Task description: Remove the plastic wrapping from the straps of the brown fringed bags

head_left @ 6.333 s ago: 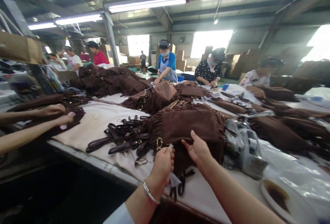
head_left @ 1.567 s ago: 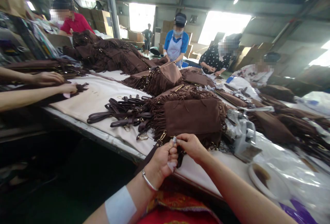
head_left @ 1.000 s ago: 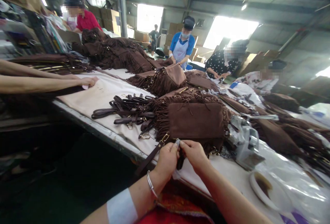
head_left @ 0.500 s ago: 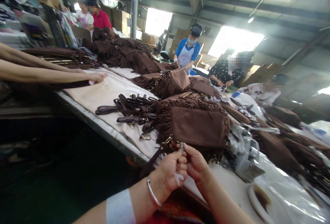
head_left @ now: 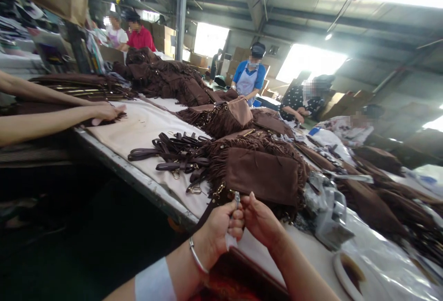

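Observation:
My left hand [head_left: 221, 227] is closed, with a small silvery-grey piece [head_left: 237, 197] sticking up between thumb and forefinger. A bit of white material shows under its curled fingers. Against it, my right hand [head_left: 261, 222] has its fingers bent inward and its thumb raised; what lies inside them is hidden. Just beyond both hands lies a brown fringed bag [head_left: 263, 171], flap side up. Its gold clasp [head_left: 218, 192] and dark strap hang beside my left hand.
Dark looped straps [head_left: 180, 153] with gold hooks lie left of the bag. More fringed bags [head_left: 166, 77] are heaped behind. To the right are clear plastic [head_left: 380, 245] and a tape roll [head_left: 348, 273]. A co-worker's hands [head_left: 107, 114] are at the left; other people stand across the table.
My right thumb and fingers have moved off the small grey piece, which stays in my left hand. The co-worker's hands at the left have drawn back leftward. The view has tipped slightly upward.

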The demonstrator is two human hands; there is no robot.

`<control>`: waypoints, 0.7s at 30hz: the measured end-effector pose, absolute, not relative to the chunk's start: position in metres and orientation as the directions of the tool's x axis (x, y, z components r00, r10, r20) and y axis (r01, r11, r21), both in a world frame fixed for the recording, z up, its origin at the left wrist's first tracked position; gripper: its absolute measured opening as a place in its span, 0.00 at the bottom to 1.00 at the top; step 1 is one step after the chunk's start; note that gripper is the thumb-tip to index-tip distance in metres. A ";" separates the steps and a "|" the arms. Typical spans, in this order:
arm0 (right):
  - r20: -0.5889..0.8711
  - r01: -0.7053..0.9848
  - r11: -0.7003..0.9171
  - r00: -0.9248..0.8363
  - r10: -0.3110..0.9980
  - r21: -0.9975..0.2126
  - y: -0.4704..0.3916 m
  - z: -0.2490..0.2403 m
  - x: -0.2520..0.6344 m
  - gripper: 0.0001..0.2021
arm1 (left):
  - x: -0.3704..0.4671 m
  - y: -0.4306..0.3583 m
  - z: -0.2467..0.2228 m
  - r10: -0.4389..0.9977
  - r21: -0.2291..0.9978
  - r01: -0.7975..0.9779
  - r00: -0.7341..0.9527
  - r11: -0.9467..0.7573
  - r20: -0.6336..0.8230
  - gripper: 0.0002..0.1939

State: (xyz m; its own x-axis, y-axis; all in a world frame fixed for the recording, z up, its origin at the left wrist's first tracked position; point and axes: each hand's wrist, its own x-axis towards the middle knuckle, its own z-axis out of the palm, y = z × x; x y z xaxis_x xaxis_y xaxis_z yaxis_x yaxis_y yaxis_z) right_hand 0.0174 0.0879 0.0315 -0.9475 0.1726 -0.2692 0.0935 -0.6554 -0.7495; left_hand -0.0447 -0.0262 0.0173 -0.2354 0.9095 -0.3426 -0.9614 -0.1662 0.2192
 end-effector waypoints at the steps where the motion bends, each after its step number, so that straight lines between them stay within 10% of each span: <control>1: -0.291 0.095 -0.681 -0.939 0.180 -0.726 0.092 0.033 0.021 0.18 | -0.043 -0.028 0.017 0.868 0.380 -0.912 -0.309 -0.154 -0.389 0.12; 5: -0.456 -0.092 -0.765 -0.755 0.471 -0.637 0.111 0.034 0.030 0.15 | -0.041 -0.049 0.019 0.742 0.961 -0.273 -0.636 0.039 -0.211 0.16; 10: -0.494 -0.223 -0.717 -0.590 0.639 -0.661 0.122 0.032 0.025 0.09 | -0.064 -0.073 0.011 0.502 0.785 0.526 -0.801 0.328 0.327 0.11; 17: -0.118 -0.270 -0.351 -0.620 0.776 -0.896 0.147 0.065 0.014 0.12 | -0.065 -0.063 -0.005 0.595 0.808 0.442 -0.790 0.389 0.145 0.01; 21: 0.166 -0.130 0.108 -0.624 0.764 -0.986 0.197 0.098 -0.001 0.09 | -0.044 -0.039 0.027 0.709 0.976 -0.162 -0.671 0.147 -0.218 0.04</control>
